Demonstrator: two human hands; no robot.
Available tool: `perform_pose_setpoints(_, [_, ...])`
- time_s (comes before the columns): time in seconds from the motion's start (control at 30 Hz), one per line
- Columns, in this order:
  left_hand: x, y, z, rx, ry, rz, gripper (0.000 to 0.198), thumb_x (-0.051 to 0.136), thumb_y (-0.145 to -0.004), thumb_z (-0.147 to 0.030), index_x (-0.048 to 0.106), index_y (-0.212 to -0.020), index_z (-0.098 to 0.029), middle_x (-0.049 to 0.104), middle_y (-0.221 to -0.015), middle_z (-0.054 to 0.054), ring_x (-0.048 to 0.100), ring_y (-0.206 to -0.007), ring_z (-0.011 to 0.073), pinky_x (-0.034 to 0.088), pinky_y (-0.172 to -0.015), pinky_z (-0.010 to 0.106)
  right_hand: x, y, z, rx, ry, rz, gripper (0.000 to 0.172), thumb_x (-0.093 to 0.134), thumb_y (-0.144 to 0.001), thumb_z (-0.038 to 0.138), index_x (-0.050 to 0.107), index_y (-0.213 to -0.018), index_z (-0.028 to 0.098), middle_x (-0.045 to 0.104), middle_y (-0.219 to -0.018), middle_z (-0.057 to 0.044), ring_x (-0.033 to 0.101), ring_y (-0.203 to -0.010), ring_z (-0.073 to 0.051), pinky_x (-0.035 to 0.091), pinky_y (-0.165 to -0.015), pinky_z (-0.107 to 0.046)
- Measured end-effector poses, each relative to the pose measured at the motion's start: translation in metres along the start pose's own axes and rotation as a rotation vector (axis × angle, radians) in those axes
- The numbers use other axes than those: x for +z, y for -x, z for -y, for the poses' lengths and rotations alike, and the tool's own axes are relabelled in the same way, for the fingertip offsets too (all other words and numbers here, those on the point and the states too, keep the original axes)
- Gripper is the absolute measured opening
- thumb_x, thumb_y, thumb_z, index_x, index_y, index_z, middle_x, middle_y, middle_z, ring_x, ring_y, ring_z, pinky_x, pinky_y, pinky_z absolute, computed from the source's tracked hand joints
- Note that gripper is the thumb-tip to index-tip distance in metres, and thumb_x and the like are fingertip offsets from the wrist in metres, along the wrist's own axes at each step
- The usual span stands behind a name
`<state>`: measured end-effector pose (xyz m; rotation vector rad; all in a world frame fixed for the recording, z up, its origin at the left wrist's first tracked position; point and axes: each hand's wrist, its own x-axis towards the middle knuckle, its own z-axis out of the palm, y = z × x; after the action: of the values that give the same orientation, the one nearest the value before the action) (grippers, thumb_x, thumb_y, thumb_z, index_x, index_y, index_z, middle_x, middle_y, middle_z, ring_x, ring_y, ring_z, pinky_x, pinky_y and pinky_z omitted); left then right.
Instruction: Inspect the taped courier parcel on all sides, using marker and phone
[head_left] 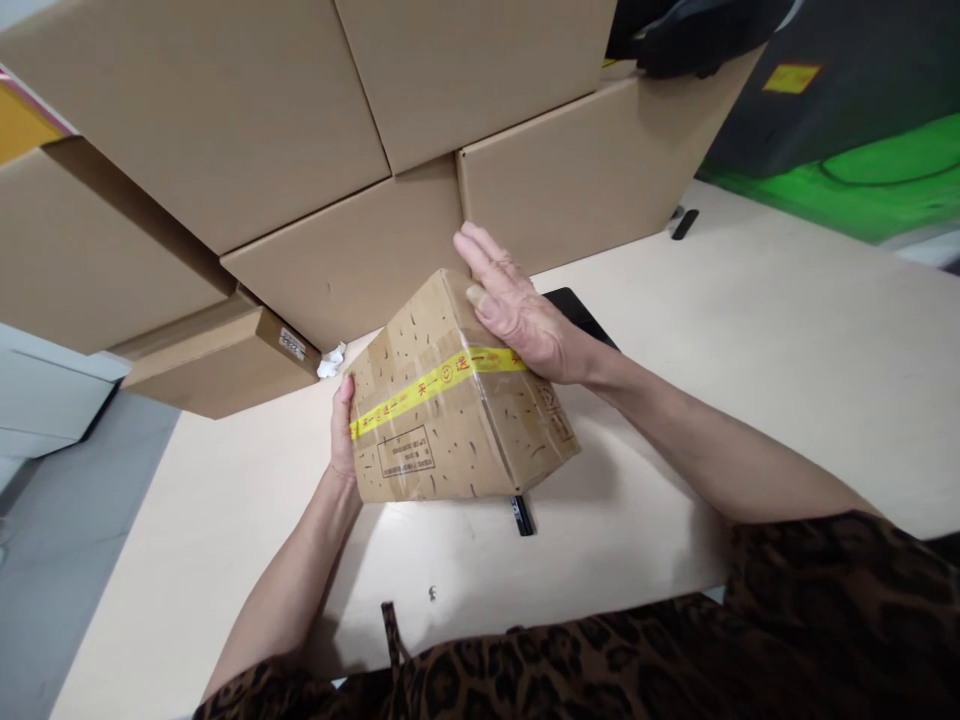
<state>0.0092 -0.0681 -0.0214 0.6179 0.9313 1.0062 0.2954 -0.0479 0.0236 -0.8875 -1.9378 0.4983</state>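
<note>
Taped box (pixel 442 435): between the two grips, tilted above the worktop (pixel 750 330); whether a lower corner touches cannot be told.
Left grip (pixel 343 430): clamped on the box's left edge, thumb along the near side; the remaining fingers are hidden.
Right grip (pixel 529 325): fingers straight and spread from the thumb, palm side at the box's right face over the tape end; pressure cannot be judged.
Yellow tape (pixel 405 397): runs from the left grip across to the right grip, around the corner.
Cardboard: judged stiff and fairly light, since one clamped grip and a flat one appear to support it; contents unseen, fragility unknown.
Surface: clear film glints near the tape, probably slippery there; bare cardboard should hold better.
Best hold: opposite edges, low and square, judged safer than the taped seam.
Black stick (pixel 523 515): below and between the grips, partly under the box.
Black flat item (pixel 581 315): just behind the right wrist.
White scrap (pixel 331 361): beyond the left grip, near the large cartons (pixel 337 260).
</note>
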Motion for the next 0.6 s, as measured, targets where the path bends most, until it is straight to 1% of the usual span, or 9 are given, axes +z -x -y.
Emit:
perform_pose_setpoints(0.13, [-0.006, -0.004, -0.004, 0.094, 0.046, -0.061, 0.065, 0.07, -0.084, -0.07, 0.07, -0.127, -0.022, 0.084, -0.108, 0.008, 0.077, -0.12, 0.0363, 0.064, -0.106, 0.05, 0.004, 0.002, 0.012, -0.035, -0.072, 0.011, 0.086, 0.034, -0.101, 0.082, 0.019, -0.173, 0.037, 0.01, -0.186, 0.003, -0.003, -0.172, -0.032, -0.003, -0.137, -0.06])
perform_pose_setpoints(0.2, [-0.009, -0.007, -0.006, 0.158, 0.076, -0.092, 0.061, 0.066, -0.088, -0.07, 0.072, -0.124, -0.021, 0.085, -0.104, 0.007, 0.078, -0.117, 0.0338, 0.064, -0.107, 0.049, 0.008, 0.003, 0.013, 0.016, -0.178, 0.031, 0.093, 0.038, -0.1, 0.082, 0.015, -0.174, 0.032, 0.006, -0.186, -0.001, -0.005, -0.172, -0.032, -0.003, -0.137, -0.059])
perform_pose_setpoints(0.27, [-0.011, -0.01, -0.006, 0.261, 0.098, -0.082, 0.057, 0.06, -0.093, -0.07, 0.074, -0.122, -0.022, 0.085, -0.103, 0.005, 0.078, -0.12, 0.032, 0.062, -0.11, 0.048, 0.015, 0.004, 0.013, 0.112, -0.338, 0.05, 0.097, 0.042, -0.099, 0.082, 0.012, -0.175, 0.028, 0.007, -0.186, -0.005, -0.002, -0.172, -0.03, 0.002, -0.138, -0.058])
perform_pose_setpoints(0.33, [-0.012, -0.012, -0.005, 0.372, 0.117, -0.048, 0.057, 0.057, -0.096, -0.071, 0.075, -0.123, -0.023, 0.085, -0.108, 0.005, 0.074, -0.129, 0.0318, 0.059, -0.115, 0.048, 0.022, 0.006, 0.014, 0.209, -0.537, 0.062, 0.093, 0.046, -0.1, 0.079, 0.017, -0.173, 0.03, 0.016, -0.185, -0.005, 0.009, -0.172, -0.029, 0.014, -0.138, -0.056])
perform_pose_setpoints(0.37, [-0.013, -0.013, -0.004, 0.399, 0.123, -0.031, 0.059, 0.057, -0.095, -0.072, 0.075, -0.124, -0.023, 0.085, -0.113, 0.006, 0.071, -0.134, 0.0325, 0.057, -0.117, 0.049, 0.026, 0.007, 0.015, 0.238, -0.641, 0.069, 0.087, 0.048, -0.101, 0.076, 0.023, -0.172, 0.032, 0.023, -0.183, -0.005, 0.018, -0.171, -0.028, 0.022, -0.137, -0.055])
perform_pose_setpoints(0.4, [-0.014, -0.015, -0.004, 0.398, 0.125, -0.021, 0.061, 0.058, -0.095, -0.073, 0.075, -0.126, -0.023, 0.084, -0.118, 0.006, 0.068, -0.138, 0.0335, 0.055, -0.119, 0.05, 0.029, 0.008, 0.018, 0.255, -0.739, 0.083, 0.08, 0.049, -0.102, 0.073, 0.03, -0.169, 0.034, 0.032, -0.18, -0.004, 0.028, -0.168, -0.028, 0.031, -0.135, -0.053])
perform_pose_setpoints(0.47, [-0.016, -0.02, -0.002, 0.329, 0.114, -0.022, 0.059, 0.062, -0.095, -0.069, 0.075, -0.126, -0.021, 0.082, -0.125, 0.008, 0.064, -0.143, 0.0355, 0.053, -0.122, 0.052, 0.033, 0.01, 0.023, 0.263, -0.875, 0.114, 0.068, 0.049, -0.104, 0.068, 0.044, -0.162, 0.033, 0.051, -0.169, -0.004, 0.048, -0.157, -0.028, 0.046, -0.126, -0.049])
perform_pose_setpoints(0.53, [-0.019, -0.026, -0.002, 0.269, 0.091, -0.041, 0.05, 0.066, -0.096, -0.06, 0.075, -0.126, -0.02, 0.081, -0.128, 0.009, 0.064, -0.144, 0.0352, 0.052, -0.123, 0.052, 0.034, 0.012, 0.028, 0.265, -0.901, 0.112, 0.062, 0.051, -0.105, 0.065, 0.052, -0.156, 0.029, 0.064, -0.157, -0.006, 0.061, -0.145, -0.027, 0.053, -0.119, -0.046])
perform_pose_setpoints(0.6, [-0.022, -0.031, -0.004, 0.31, 0.059, -0.064, 0.046, 0.072, -0.096, -0.051, 0.072, -0.132, -0.023, 0.079, -0.136, 0.008, 0.062, -0.147, 0.0332, 0.051, -0.124, 0.051, 0.033, 0.014, 0.031, 0.272, -0.857, 0.076, 0.058, 0.055, -0.105, 0.062, 0.056, -0.152, 0.028, 0.07, -0.149, -0.005, 0.066, -0.138, -0.026, 0.056, -0.114, -0.042])
